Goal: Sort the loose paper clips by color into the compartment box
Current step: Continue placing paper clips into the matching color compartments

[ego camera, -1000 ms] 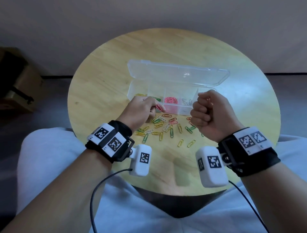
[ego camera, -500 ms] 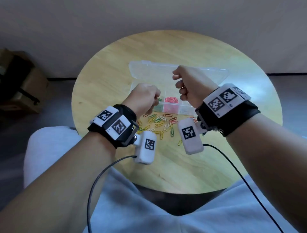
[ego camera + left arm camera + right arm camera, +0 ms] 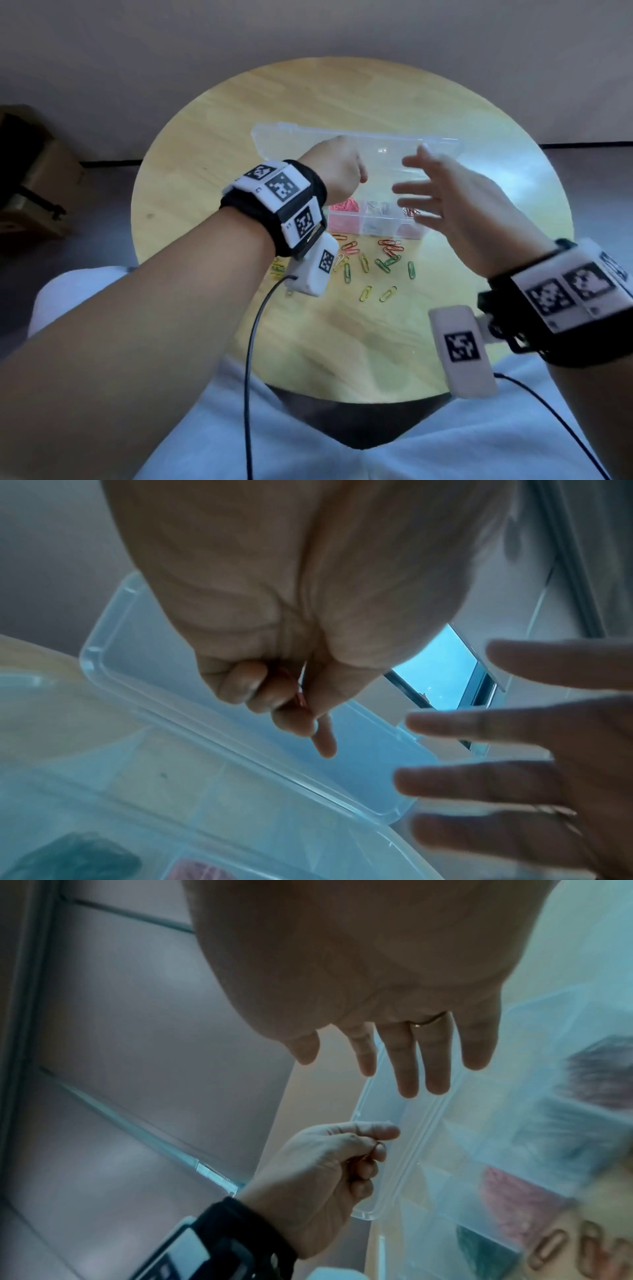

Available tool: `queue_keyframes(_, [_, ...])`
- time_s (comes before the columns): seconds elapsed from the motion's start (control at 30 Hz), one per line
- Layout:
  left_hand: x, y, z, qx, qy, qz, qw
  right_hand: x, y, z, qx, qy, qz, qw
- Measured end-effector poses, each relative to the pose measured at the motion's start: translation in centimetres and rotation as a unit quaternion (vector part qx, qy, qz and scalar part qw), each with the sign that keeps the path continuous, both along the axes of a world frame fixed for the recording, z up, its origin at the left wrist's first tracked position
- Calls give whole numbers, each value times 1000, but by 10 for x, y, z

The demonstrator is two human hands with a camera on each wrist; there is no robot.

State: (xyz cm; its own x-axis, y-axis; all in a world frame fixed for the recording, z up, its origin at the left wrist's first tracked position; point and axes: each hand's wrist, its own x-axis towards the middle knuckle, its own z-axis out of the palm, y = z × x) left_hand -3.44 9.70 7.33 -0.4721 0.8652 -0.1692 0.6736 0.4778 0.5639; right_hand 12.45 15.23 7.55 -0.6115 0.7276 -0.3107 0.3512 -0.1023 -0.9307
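A clear compartment box [image 3: 371, 230] stands on the round wooden table [image 3: 212, 144] with its lid [image 3: 387, 147] tipped back. Pink clips [image 3: 343, 207], silver clips [image 3: 377, 209] and red clips [image 3: 411, 212] lie in separate compartments. Loose paper clips [image 3: 380, 262], red, green and yellow, are scattered in front of the box. My left hand [image 3: 356, 174] hovers over the box, its curled fingers pinching a red clip [image 3: 300, 697]. My right hand [image 3: 411, 186] is held beside it over the box's right half, fingers straight and spread, holding nothing.
A cardboard box [image 3: 34, 192] sits on the floor at the left. Black cables [image 3: 251, 342] run from the wrist cameras across my lap. The table's near edge is close to my knees. The wall stands just behind the table.
My left hand lifted from the loose pile and now hangs over the box with a clip. My right hand went from a fist over the box to open, spread fingers.
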Motion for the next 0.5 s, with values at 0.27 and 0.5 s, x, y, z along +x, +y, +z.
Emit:
queue_keyframes(0.27, [2,13,-22,-14,43,-53,998,50,-8,-23,-75,-27,-16,997])
queue_keyframes(0.5, [17,-37,-15,56,41,-64,996,54,-9,-48,-33,-76,20,996])
